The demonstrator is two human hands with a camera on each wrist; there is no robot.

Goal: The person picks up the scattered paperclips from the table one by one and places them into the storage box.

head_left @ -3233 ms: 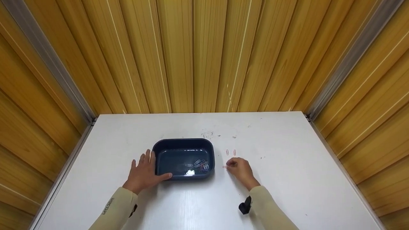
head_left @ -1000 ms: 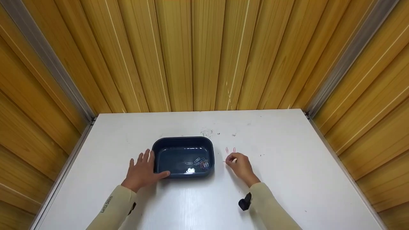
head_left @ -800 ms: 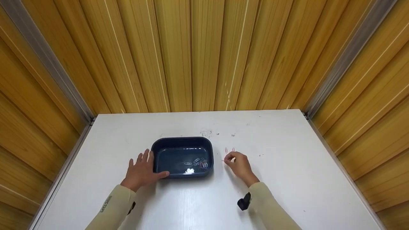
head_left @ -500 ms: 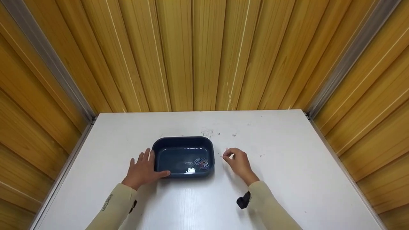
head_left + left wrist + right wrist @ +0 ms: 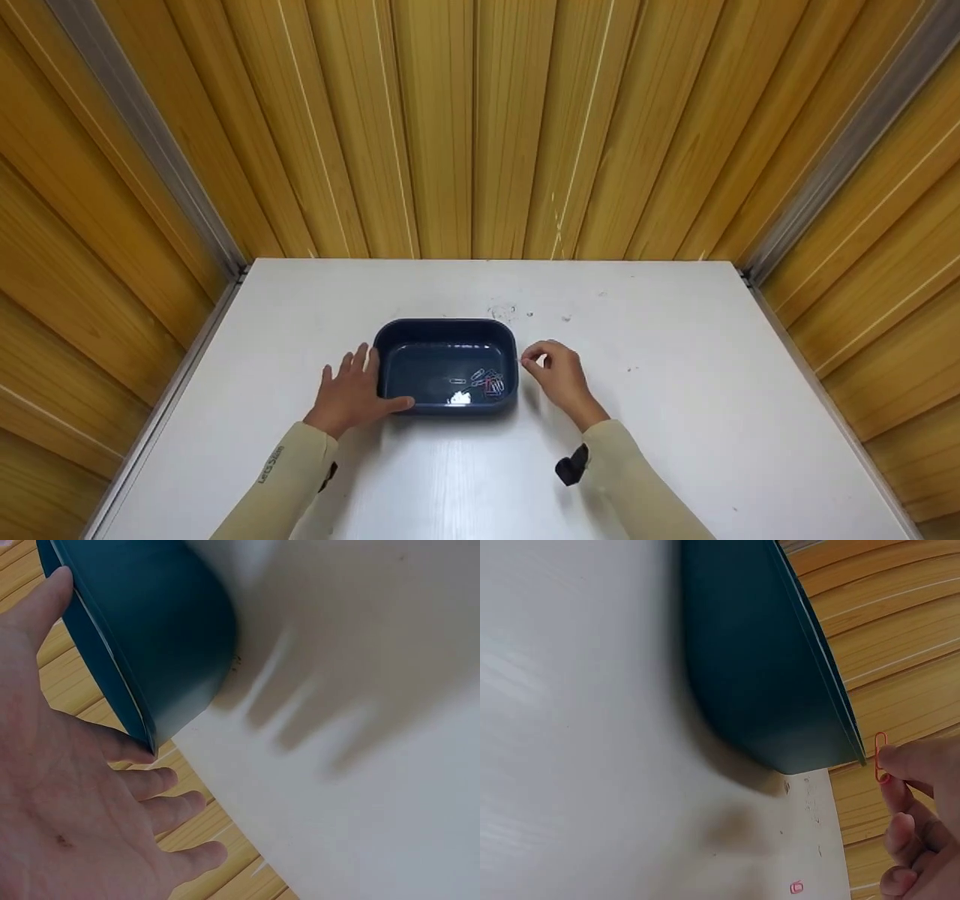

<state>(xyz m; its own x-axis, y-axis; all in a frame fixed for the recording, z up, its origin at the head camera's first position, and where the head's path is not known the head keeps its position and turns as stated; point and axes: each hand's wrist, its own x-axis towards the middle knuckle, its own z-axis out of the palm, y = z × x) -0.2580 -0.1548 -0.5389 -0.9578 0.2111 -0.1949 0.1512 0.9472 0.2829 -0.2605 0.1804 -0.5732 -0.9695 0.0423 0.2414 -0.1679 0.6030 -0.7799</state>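
A dark blue rectangular tray [image 5: 442, 405] stands on the white table with several paper clips [image 5: 491, 385] in its near right corner. My left hand [image 5: 349, 397] is at its left end, fingers spread and straight, the thumb lying on the front rim. In the left wrist view, the index fingertip meets the rim's corner. My right hand [image 5: 556, 375] pinches a red paper clip [image 5: 877, 757] between thumb and forefinger, just outside the tray's right rim and above the table. Its other fingers are loosely curled.
A small pinkish-red shape [image 5: 796, 887] lies on the table below the right hand in the right wrist view. Dark scuff marks [image 5: 502, 310] show behind the tray. Wood-patterned walls [image 5: 480, 150] close off the table's back and sides.
My right hand, low at a red clip on the table earlier, has risen and moved left to the tray's edge with it. The left hand stays at the tray. The head view shifts slightly.
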